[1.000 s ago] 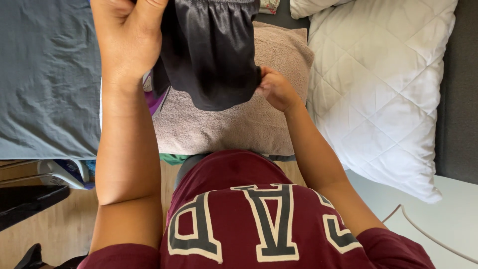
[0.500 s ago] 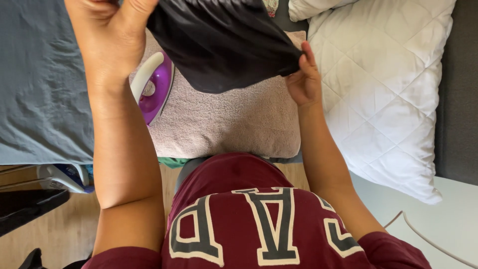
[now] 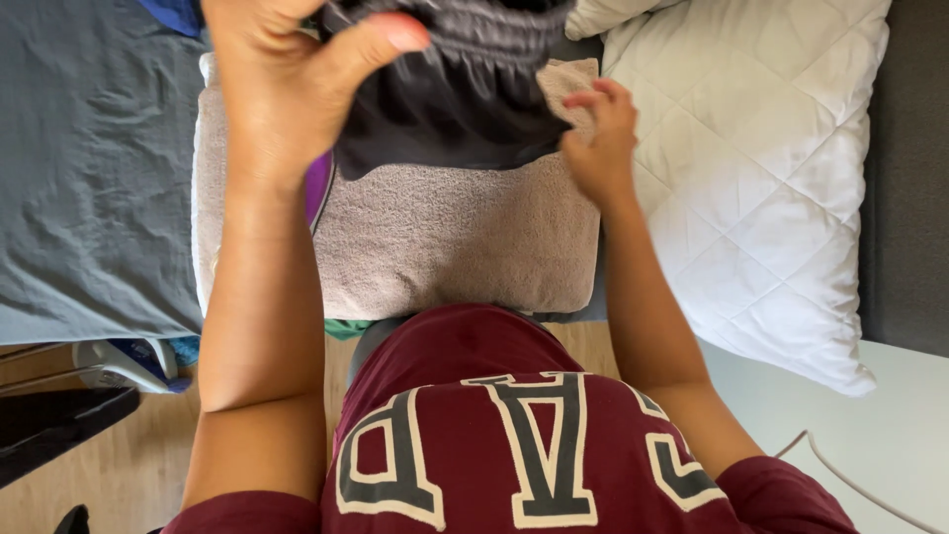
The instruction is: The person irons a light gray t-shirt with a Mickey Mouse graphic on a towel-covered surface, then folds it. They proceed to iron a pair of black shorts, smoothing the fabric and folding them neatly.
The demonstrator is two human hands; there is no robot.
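Two hands hold up a dark grey, gathered fabric garment (image 3: 465, 99) above a beige terry towel (image 3: 445, 247) spread on the bed; the garment's upper part runs off the top edge of the view, so its full shape cannot be made out. The left hand (image 3: 287, 89) has its grip pinched on the garment's left side, thumb pressed over the cloth; the right hand (image 3: 598, 143) has its grip closed on the lower right edge. Half a second ago a purple and white iron lay in plain view on the towel; now only a purple sliver (image 3: 318, 188) shows behind the left forearm, and the right hand sits lower. A white quilted pillow (image 3: 771, 188) borders the towel's right side, a grey-blue sheet (image 3: 89, 168) its left; the towel's front half lies bare.
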